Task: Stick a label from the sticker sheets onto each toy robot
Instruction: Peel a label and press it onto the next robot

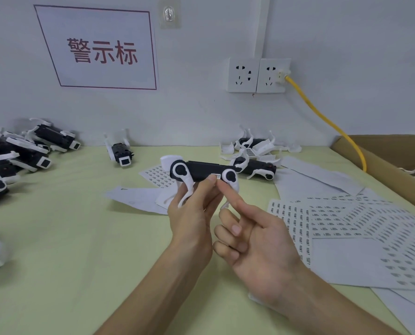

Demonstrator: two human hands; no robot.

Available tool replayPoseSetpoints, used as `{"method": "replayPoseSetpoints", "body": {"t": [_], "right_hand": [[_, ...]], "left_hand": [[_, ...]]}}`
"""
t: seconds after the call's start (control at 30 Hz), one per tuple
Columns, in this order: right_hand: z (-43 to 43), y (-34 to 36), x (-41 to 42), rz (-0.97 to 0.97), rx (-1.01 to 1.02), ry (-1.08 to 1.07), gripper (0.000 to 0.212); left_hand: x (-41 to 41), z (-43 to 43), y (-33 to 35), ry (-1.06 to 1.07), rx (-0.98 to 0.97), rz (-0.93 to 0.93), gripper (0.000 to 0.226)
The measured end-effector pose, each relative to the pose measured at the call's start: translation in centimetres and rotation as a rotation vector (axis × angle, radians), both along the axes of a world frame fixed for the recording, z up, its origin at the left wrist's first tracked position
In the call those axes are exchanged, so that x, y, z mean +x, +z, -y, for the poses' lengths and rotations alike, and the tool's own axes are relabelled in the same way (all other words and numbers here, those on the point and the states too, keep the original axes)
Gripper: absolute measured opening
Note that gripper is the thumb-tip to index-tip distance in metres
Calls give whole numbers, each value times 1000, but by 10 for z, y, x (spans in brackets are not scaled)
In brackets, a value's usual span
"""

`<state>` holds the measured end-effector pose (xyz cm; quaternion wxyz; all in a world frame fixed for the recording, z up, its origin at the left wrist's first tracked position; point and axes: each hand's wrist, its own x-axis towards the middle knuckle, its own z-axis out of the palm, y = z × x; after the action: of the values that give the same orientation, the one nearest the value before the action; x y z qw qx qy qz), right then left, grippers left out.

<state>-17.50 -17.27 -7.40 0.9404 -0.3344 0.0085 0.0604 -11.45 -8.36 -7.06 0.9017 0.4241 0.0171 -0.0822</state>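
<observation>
My left hand (193,213) grips a black and white toy robot (201,170) from below and holds it above the table, long side towards me. A small white label (215,176) sits on the robot's black body, right by my left thumb tip. My right hand (255,238) is just to the right, index finger stretched out with its tip at the label's edge, the other fingers curled and holding nothing. Sticker sheets (346,221) full of small labels lie on the table at the right.
Several toy robots (27,153) are piled at the left, one (120,151) lies by the wall, more (255,163) at the back right. Blank backing papers (138,199) lie mid-table. A cardboard box (395,160) stands at the far right, a yellow cable (327,122) running from the wall socket.
</observation>
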Motion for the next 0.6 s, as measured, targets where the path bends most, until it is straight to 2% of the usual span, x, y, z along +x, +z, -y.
{"method": "replayPoseSetpoints", "body": {"t": [0.23, 0.37, 0.6], "right_hand": [[1, 1, -1, 24, 22, -5, 42], [7, 5, -2, 97, -46, -7, 45], [19, 12, 2, 132, -67, -130, 36]], "left_hand": [[6, -2, -2, 22, -43, 10, 20], [8, -2, -3, -20, -27, 32, 18], [6, -1, 0, -118, -34, 133, 13]]}}
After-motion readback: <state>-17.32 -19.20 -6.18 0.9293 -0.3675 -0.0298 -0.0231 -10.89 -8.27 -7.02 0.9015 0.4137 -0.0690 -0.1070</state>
